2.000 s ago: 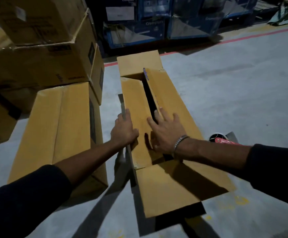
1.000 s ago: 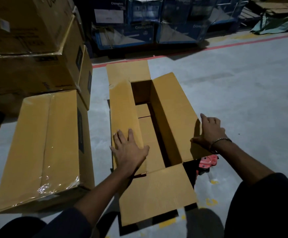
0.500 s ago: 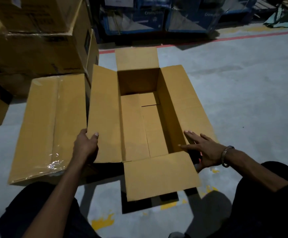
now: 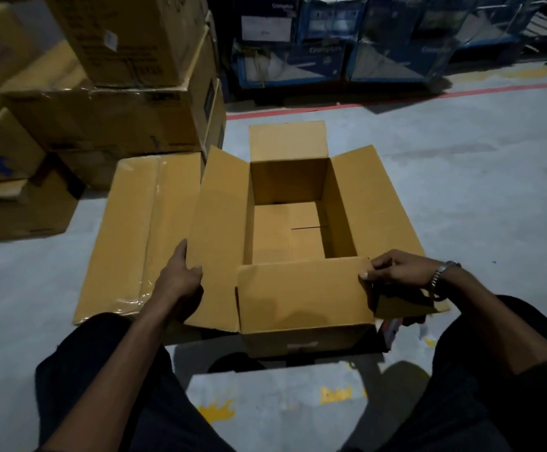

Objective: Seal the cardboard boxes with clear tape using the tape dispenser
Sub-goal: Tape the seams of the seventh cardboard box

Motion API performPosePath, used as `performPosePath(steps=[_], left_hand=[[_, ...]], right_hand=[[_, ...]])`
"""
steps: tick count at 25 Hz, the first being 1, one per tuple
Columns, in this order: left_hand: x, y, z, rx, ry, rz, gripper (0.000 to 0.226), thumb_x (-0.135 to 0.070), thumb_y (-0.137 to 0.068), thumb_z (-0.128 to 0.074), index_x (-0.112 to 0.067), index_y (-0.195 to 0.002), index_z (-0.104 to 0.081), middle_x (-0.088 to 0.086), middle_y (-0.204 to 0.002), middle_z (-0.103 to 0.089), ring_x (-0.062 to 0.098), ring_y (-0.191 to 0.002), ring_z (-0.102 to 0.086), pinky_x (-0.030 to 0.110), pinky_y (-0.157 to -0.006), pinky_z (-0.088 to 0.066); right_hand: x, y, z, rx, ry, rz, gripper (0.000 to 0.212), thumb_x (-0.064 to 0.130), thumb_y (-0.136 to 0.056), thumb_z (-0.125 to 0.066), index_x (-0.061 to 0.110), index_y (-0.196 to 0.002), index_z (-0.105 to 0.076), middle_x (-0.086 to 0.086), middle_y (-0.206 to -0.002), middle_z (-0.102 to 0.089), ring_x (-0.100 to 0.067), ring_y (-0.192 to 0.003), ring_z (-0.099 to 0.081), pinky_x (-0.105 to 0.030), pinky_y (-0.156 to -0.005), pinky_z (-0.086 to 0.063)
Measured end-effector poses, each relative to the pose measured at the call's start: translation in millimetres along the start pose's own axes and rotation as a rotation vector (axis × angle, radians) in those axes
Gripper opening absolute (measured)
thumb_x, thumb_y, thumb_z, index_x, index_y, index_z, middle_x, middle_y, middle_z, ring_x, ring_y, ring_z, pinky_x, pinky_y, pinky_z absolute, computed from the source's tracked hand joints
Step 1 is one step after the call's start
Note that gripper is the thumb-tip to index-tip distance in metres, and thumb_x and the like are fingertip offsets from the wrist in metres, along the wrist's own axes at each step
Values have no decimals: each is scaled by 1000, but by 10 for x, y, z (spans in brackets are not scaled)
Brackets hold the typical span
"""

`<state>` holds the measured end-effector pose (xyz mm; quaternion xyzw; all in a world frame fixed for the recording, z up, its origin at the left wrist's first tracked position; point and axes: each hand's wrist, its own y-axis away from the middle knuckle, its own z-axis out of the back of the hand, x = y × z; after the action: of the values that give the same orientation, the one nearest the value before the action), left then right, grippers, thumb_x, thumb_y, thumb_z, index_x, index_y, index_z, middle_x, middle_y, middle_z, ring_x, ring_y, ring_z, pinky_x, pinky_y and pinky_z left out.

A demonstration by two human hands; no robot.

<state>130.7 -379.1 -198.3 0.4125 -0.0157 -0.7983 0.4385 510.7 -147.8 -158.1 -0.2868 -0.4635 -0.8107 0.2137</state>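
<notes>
Near flap (image 4: pixel 304 295) now raised; right hand (image 4: pixel 396 269) pinches its corner.

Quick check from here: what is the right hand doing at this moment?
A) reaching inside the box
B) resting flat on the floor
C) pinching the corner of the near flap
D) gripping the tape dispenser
C: the right hand pinches the right corner of the near flap of the open box, while the left hand holds the left flap.
</notes>
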Motion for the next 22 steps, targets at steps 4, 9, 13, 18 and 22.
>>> performPosePath(steps=[4,9,13,18,22], left_hand=[[-60,205,-194,-8,-123,-45,90,-15,-101,-61,-25,-169,-3,22,-164,-27,42,-142,-43,45,-108,-41],[-73,434,-631,-254,-752,-359,99,-92,-89,-23,-28,-164,-27,23,-174,-2,40,-161,5,70,-121,1],[102,318,-853,-104,-769,-245,128,-112,-61,-7,-39,-165,10,14,-171,25,37,-157,28,76,-119,7],[233,159,-809,-61,-649,-185,125,-109,-61,-33,-49,-164,5,7,-175,17,32,-161,13,68,-122,-15],[240,94,-777,-73,-630,-203,127,-104,-62,-47,-47,-165,1,7,-175,16,32,-161,10,63,-122,-22]], right_hand=[[16,-359,-102,-26,344,-215,43,49,-98,-62,18,-70,-62,3,-69,-63,-17,-63,-54,-30,-64,-42],[-35,-620,-264,-76,545,-306,36,51,-95,-61,20,-79,-57,-1,-79,-60,-19,-70,-57,-30,-62,-43],[104,-747,-198,-14,495,-420,32,42,-90,-69,11,-87,-72,-4,-69,-73,-21,-58,-68,-31,-61,-58],[337,-1122,-60,-290,881,-253,51,60,-79,-80,15,-100,-69,0,-85,-66,-18,-77,-64,-35,-72,-58],[485,-1814,262,-492,533,-30,47,44,-90,-75,15,-126,-65,-10,-125,-66,-28,-113,-61,-39,-91,-52]])
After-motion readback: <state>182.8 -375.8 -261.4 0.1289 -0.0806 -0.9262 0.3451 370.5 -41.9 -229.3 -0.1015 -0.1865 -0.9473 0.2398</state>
